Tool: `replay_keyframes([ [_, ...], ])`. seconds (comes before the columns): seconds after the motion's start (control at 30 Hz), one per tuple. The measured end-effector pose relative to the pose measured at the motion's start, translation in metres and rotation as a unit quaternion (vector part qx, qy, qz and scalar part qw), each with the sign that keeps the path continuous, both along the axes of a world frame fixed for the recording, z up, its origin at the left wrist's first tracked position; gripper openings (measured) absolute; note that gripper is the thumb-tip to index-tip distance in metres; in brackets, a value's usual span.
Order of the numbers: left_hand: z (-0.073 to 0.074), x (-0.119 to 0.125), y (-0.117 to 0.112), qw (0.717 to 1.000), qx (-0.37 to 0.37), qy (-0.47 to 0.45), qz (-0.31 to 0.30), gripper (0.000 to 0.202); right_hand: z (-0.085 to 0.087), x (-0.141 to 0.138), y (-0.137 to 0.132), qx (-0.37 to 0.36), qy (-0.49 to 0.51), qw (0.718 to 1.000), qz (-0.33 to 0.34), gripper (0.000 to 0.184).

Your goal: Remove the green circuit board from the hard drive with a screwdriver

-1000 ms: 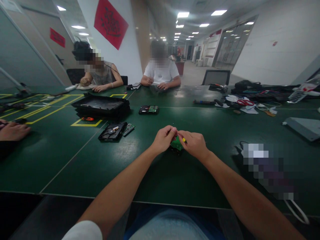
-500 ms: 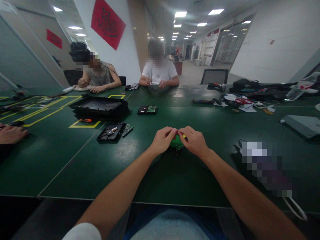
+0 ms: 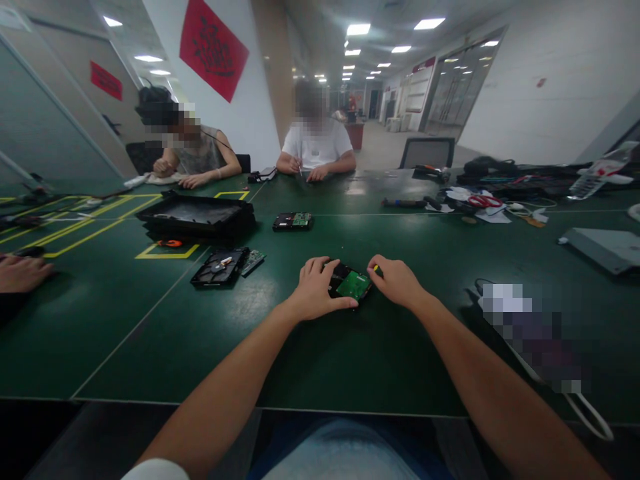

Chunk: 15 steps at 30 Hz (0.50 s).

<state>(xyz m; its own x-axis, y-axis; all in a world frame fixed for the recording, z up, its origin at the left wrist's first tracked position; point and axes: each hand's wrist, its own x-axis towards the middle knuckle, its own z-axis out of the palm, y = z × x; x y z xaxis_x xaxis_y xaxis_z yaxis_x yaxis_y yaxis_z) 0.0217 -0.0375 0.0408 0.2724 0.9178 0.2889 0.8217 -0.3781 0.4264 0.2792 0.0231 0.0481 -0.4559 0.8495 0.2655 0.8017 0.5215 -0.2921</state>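
Note:
In front of me on the green table lies a hard drive (image 3: pixel 355 285) with a green circuit board facing up. My left hand (image 3: pixel 316 288) spans its left side, thumb along the near edge and fingers over the far edge, gripping it. Just off the drive's right end, my right hand (image 3: pixel 393 280) is closed in a pinch around a small tool with a yellow part (image 3: pixel 379 271); most of that tool is hidden by the fingers, so its exact kind does not show.
Left of my hands lie an opened black drive (image 3: pixel 220 267), a loose circuit board (image 3: pixel 253 263) and a black tray (image 3: pixel 197 215). Another hard drive (image 3: pixel 293 221) lies farther back. A pouch (image 3: pixel 530 337) is at right, a grey box (image 3: pixel 603 250) beyond. Co-workers sit opposite; another person's hand (image 3: pixel 24 272) rests left.
My hands have parted from above the drive. The left has spread over the drive's left side, and the right has shifted slightly right with the yellow-marked tool, uncovering the green board.

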Motion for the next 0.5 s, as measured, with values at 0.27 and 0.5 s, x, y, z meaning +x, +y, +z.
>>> replay_keyframes([
  [0.27, -0.001, 0.015, -0.014, 0.991, -0.1, 0.061, 0.063, 0.137, -0.002, -0.004, 0.0, -0.021, -0.012, 1.0, 0.007, 0.014],
  [0.5, 0.013, 0.024, -0.022, 0.969, -0.11, 0.146, 0.168, 0.135, 0.002, -0.008, -0.002, -0.018, -0.035, 0.999, 0.017, 0.016],
])
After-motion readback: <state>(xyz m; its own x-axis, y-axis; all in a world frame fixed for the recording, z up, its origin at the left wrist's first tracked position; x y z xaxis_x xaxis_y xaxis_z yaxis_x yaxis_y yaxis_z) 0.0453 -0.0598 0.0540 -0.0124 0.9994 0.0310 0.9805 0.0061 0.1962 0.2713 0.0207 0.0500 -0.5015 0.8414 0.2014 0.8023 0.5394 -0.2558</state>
